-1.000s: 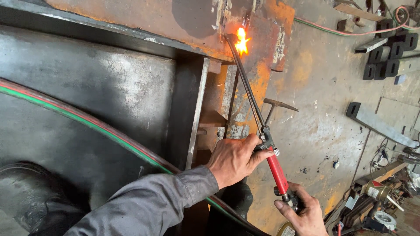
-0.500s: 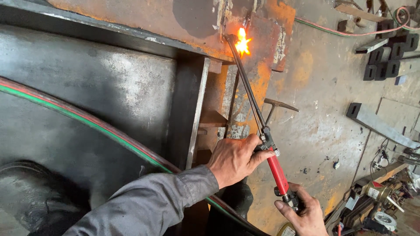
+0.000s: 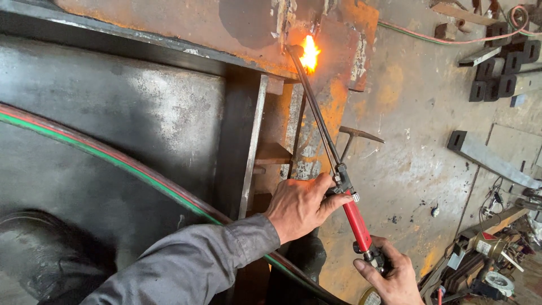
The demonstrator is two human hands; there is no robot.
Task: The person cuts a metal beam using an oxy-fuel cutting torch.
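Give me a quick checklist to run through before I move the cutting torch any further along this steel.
1. Left hand steadying the cutting torch near its valve block: ok.
2. Right hand gripping the rear end below the red handle: ok.
3. Flame lit at the tip, against the rusty steel plate: ok.
4. Red and green hoses lying away from the flame, across the dark steel: ok.
5. Gloves on both hands: not ok, both bare.
6. Chipping hammer clear of the torch path: cannot tell.

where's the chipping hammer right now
In the head view, the chipping hammer lies on the rusty steel floor, just right of the cutting torch tube.
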